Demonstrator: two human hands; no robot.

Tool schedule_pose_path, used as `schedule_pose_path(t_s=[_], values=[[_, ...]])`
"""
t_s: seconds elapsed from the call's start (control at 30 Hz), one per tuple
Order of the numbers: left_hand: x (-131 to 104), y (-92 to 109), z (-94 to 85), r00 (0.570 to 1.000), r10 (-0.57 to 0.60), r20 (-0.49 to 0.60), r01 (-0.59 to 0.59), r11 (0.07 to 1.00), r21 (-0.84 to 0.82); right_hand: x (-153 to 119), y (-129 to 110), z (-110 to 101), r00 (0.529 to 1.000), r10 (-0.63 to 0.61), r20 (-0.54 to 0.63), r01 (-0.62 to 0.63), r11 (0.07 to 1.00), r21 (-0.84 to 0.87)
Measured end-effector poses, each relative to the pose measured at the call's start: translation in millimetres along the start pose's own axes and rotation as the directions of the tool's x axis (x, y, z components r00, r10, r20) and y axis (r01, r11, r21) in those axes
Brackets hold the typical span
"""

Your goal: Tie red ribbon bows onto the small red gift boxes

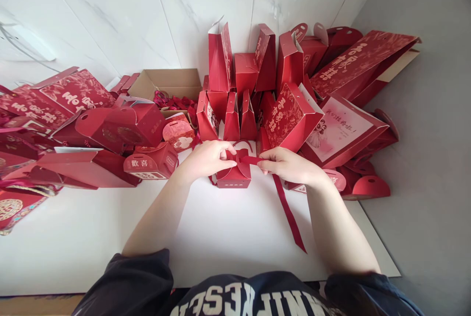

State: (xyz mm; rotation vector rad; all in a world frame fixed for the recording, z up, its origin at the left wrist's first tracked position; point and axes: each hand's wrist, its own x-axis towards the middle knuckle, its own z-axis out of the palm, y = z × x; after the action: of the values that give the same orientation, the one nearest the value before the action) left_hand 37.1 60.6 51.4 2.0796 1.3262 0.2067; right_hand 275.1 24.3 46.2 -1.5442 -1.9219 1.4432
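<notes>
A small red gift box (234, 179) stands on the white table before me, its top flaps folded together. A dark red ribbon (289, 208) runs from the top of the box to my right hand, and its long tail trails over the table toward me. My left hand (213, 159) is closed at the box's top left, thumb and fingers pinched near the ribbon where it crosses the top. At the right of the box my right hand (281, 163) pinches the ribbon between thumb and fingers, holding it out sideways.
Red gift boxes (294, 119) of several shapes crowd the back and right of the table (147, 237). More boxes (88, 166) are heaped at the left. A brown carton (165, 80) with tangled ribbons stands behind, near the tiled wall (206, 7). A grey wall (423, 159) bounds the right.
</notes>
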Motion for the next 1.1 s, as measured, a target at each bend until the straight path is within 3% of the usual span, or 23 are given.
schedule_pose_path(t_s=[0.4,0.53,0.63,0.73,0.83,0.97,1.1], values=[[1,5,-1.8,0.994,-0.01,0.112,0.012,1.0,-0.017,11,-1,11,0.998,-0.066,0.014,0.066,0.998,-0.006],[3,3,-1.1,0.998,-0.015,0.06,0.019,0.998,-0.057,13,4,13,0.994,-0.107,0.035,0.109,0.994,-0.033],[3,0,-1.1,1.0,-0.013,0.02,0.015,0.995,-0.101,17,6,17,0.965,-0.212,-0.153,0.203,0.977,-0.069],[0,0,-4.0,1.0,0.014,0.021,-0.011,0.99,-0.138,26,8,26,0.87,-0.385,-0.308,0.384,0.921,-0.068],[-7,2,-9.9,1.0,0.027,-0.011,-0.029,0.99,-0.139,34,10,32,0.878,-0.432,-0.205,0.452,0.89,0.062],[-15,7,-18.2,0.999,0.015,-0.047,-0.022,0.988,-0.151,34,7,33,0.914,-0.362,-0.182,0.381,0.921,0.08],[-20,11,-21.4,0.998,0.043,-0.034,-0.048,0.982,-0.181,29,2,31,0.924,-0.375,-0.077,0.383,0.912,0.145]])
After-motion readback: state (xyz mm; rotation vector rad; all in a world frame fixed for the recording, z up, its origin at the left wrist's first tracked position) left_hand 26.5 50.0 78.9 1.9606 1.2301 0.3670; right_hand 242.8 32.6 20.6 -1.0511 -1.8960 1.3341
